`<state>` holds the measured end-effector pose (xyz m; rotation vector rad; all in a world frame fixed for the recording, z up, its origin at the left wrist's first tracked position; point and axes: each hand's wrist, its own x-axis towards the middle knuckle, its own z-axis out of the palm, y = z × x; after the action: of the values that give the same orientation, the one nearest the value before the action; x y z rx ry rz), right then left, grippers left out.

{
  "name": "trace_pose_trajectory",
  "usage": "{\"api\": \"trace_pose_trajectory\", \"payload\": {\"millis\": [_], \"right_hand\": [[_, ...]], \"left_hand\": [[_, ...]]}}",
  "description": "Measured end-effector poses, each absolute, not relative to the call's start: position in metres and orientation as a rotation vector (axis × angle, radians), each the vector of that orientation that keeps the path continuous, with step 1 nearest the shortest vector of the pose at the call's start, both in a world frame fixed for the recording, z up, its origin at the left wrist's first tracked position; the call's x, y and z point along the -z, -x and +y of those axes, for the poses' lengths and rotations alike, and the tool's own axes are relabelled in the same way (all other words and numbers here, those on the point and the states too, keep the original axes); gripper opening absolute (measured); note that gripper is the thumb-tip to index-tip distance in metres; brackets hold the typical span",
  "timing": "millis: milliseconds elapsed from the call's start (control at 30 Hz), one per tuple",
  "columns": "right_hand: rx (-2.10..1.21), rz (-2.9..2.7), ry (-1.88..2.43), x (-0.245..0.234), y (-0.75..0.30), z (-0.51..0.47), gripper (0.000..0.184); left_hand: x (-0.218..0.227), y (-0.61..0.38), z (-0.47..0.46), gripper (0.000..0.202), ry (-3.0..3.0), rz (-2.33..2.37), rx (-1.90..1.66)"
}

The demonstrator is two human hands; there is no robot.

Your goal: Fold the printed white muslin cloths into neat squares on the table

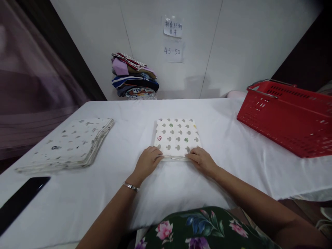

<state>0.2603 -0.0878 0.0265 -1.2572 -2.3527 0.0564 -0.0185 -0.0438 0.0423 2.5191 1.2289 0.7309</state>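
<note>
In the head view a folded white cloth [177, 133] printed with grey, red and green mushrooms lies flat in front of me. My left hand [149, 159] grips its near left corner, thumb along the near edge and fingers on top. At the near right corner, my right hand [202, 159] pinches the layers the same way. The cloth's folded layers show as a thin edge between the two hands. To the left rests a larger folded stack of white printed cloth [75, 141], which neither hand touches.
A white tablecloth [124, 207] covers the table. On the right stands a red plastic basket [285, 121] with a metal handle. A black phone-like slab [20, 204] lies at the near left. Behind the far edge rises a pile of folded fabrics [136, 77], beside a wall with paper signs [173, 51].
</note>
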Motion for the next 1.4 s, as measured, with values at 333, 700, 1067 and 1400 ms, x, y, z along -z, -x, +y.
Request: {"api": "trace_pose_trajectory", "payload": {"millis": [333, 700, 1067, 1400], "right_hand": [[-0.041, -2.333, 1.238, -0.023, -0.26, -0.089, 0.023], [-0.048, -2.271, 1.195, -0.02, -0.258, -0.089, 0.023], [-0.065, -2.272, 1.21, -0.018, -0.259, -0.089, 0.025], [-0.063, -2.274, 1.187, -0.021, -0.258, -0.09, 0.025]], "left_hand": [[-0.046, 0.019, -0.042, 0.017, -2.495, 1.264, -0.72], [-0.057, 0.011, -0.036, 0.018, -2.495, 1.212, -0.5], [-0.046, 0.015, -0.049, 0.023, -2.67, 1.238, -0.59], [-0.037, 0.017, -0.046, 0.011, -2.688, 1.22, -0.626]]}}
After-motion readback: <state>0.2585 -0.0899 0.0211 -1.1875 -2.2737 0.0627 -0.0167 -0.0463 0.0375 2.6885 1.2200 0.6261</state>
